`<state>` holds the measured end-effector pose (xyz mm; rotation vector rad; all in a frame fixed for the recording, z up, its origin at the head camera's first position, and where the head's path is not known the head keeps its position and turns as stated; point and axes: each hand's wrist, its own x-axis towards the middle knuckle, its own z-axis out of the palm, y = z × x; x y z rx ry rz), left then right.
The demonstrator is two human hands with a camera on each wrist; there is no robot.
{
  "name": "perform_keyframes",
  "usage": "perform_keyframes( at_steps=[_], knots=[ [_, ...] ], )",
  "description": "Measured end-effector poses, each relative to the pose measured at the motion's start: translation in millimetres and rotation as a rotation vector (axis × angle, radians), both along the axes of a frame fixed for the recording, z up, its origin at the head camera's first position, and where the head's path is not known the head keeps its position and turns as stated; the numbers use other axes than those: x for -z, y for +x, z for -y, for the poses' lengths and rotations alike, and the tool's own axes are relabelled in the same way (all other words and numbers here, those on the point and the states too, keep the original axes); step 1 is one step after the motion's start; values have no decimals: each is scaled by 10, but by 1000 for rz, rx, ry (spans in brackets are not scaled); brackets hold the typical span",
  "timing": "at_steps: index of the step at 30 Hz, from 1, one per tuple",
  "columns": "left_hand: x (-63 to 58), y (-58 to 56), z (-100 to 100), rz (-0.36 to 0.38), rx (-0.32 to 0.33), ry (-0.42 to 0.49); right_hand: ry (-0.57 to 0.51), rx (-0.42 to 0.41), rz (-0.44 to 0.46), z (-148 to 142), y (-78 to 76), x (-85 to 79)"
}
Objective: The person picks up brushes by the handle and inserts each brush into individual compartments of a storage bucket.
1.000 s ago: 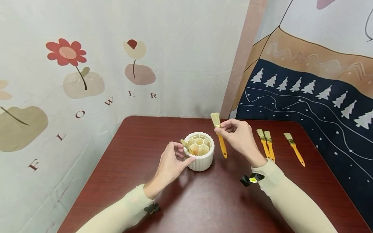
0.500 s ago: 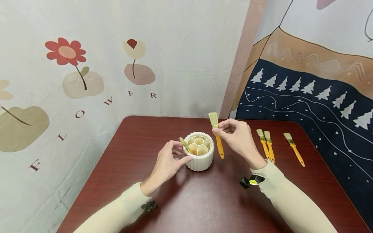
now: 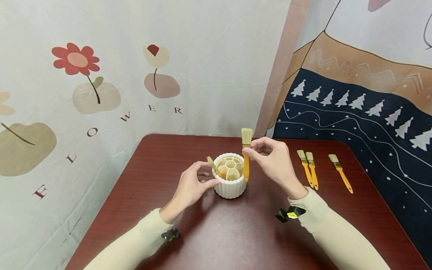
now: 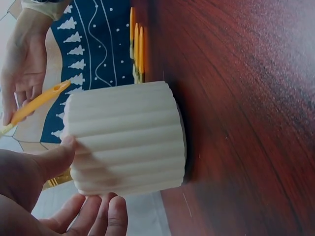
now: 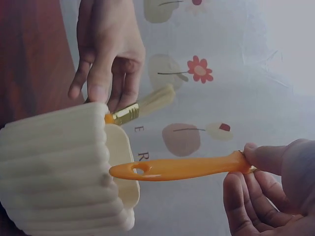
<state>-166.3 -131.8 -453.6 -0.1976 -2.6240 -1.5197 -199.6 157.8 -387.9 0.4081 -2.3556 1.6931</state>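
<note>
A white ribbed pen holder [image 3: 231, 189] with petal-shaped compartments round a central tube stands upright on the table. My left hand [image 3: 189, 187] grips its left side, thumb at the near rim and fingers on the far side. One paintbrush [image 5: 152, 104] leans in a left compartment, bristles up, its lower handle hidden inside. Between thumb and fingertips, my right hand [image 3: 274, 160] pinches a second paintbrush [image 3: 246, 167] at the metal ferrule. Its bristles point up, and the yellow handle hangs upright, its end overlapping the holder's right rim in the head view.
Two paintbrushes [image 3: 313, 170] lie side by side on the red-brown table [image 3: 233, 232], right of my right hand. Farther right lies a single paintbrush [image 3: 341, 175]. Printed cloth walls [image 3: 216, 75] rise behind the table's back and right edges.
My right hand has moved slightly left with its paintbrush, which has turned from slanted to nearly upright. My left hand has shifted a little left along the holder.
</note>
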Motion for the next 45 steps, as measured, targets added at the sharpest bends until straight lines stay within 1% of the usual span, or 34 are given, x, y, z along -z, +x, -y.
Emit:
perform_keyframes(
  at_steps=[5, 11, 21, 25, 31, 35, 45],
  knots=[
    [-21, -24, 13, 6, 7, -16, -32, -13, -27, 39, 50, -25],
    [-35, -59, 32, 14, 30, -20, -12, -4, -45, 82, 115, -19],
    [-43, -92, 70, 39, 53, -6, -29, -53, -126, 164, 188, 56],
    [-37, -103, 74, 40, 63, 2, -23, -78, -165, 181, 192, 106],
    [-35, -110, 73, 52, 70, 16, 27, -118, -245, 194, 187, 178],
    [-43, -110, 71, 59, 73, 30, 48, -151, -281, 204, 182, 216],
    [-50, -109, 61, 61, 82, 43, 74, -205, -292, 204, 160, 320]
  ],
)
